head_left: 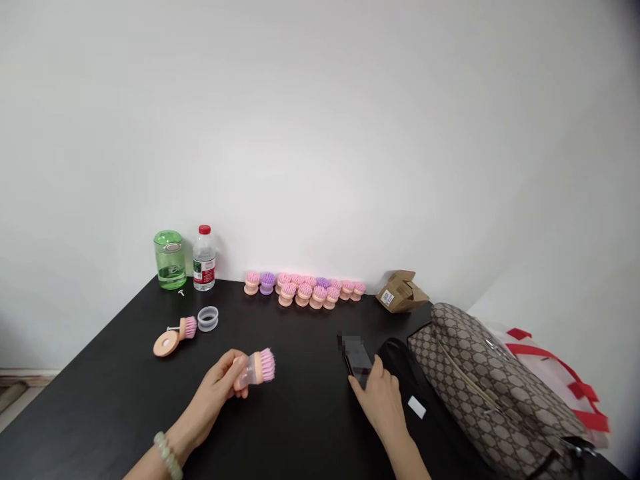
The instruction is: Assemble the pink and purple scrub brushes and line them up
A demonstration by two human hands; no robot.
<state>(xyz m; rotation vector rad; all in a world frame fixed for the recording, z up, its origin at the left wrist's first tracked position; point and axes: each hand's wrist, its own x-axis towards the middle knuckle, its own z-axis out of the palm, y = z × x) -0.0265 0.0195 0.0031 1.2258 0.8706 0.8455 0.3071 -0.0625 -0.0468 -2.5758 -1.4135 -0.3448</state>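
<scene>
My left hand (223,385) is closed around the clear body of a small scrub brush. The brush (265,366) lies sideways in the grip, its pink bristles pointing right. My right hand (383,400) is at the near end of a dark phone (357,355) on the black table, thumb along its left edge and index finger at its right. On the left lie a peach brush part with pink bristles (188,327), a round peach cap (166,344) and a translucent ring (208,319). Several short brushes (304,293), mostly pink with some purple, stand by the wall.
A green container (171,260) and a red-capped water bottle (205,260) stand at the back left. An opened cardboard box (401,292) sits at the back right. A patterned bag (480,380), a black item (400,360) and a small white piece (417,407) are on the right.
</scene>
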